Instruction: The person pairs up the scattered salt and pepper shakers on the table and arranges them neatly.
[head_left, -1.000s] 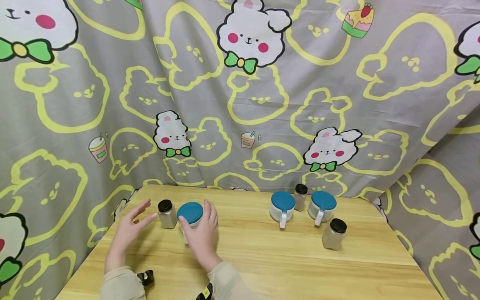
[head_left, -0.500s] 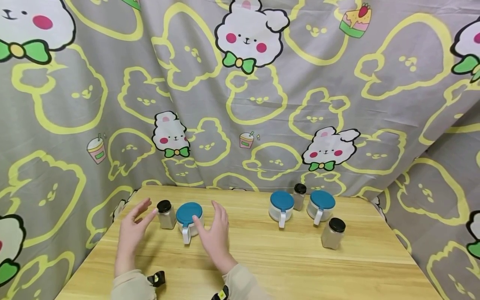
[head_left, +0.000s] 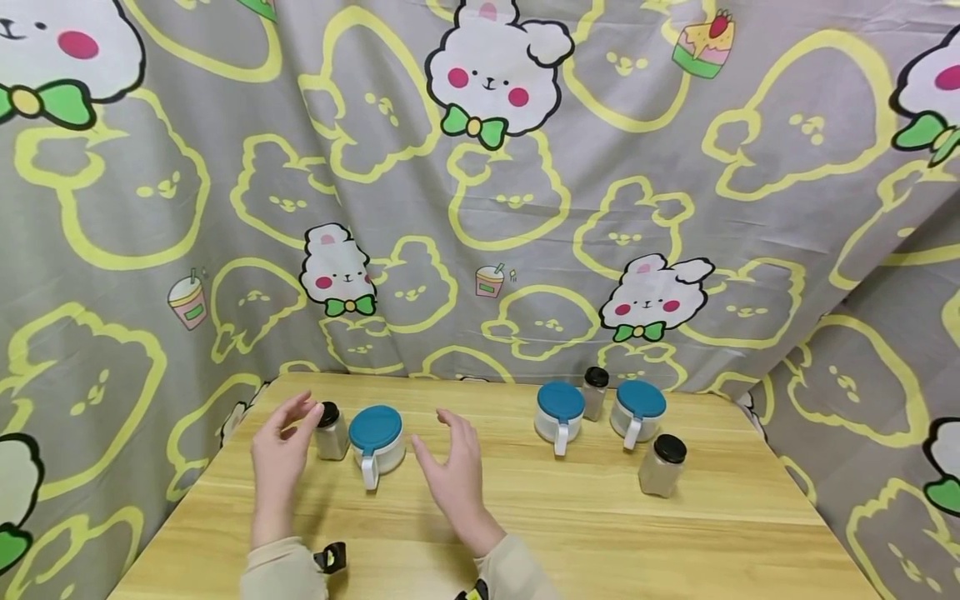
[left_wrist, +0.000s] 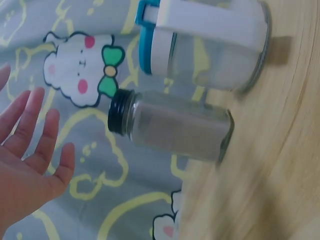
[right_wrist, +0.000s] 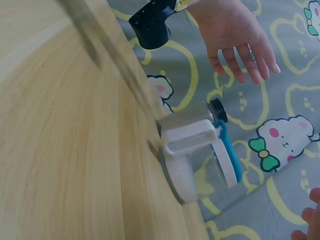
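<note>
On the table's left part, a black-lidded jar stands beside a blue-lidded pot with a white handle. My left hand is just left of the jar, fingers loosely bent and holding nothing; in the left wrist view a gap shows between the hand and the jar's black lid. To the right of the pot, my right hand is raised with fingers spread, apart from it. The right wrist view shows the pot upright in front of the jar.
Farther right on the wooden table stand two more blue-lidded pots, a black-lidded jar behind and between them, and another jar nearer the front. A patterned curtain hangs behind the table.
My right hand has let go of the pot and moved right, away from it. My left hand has shifted slightly right, closer to the jar. The pots and jars stand as before.
</note>
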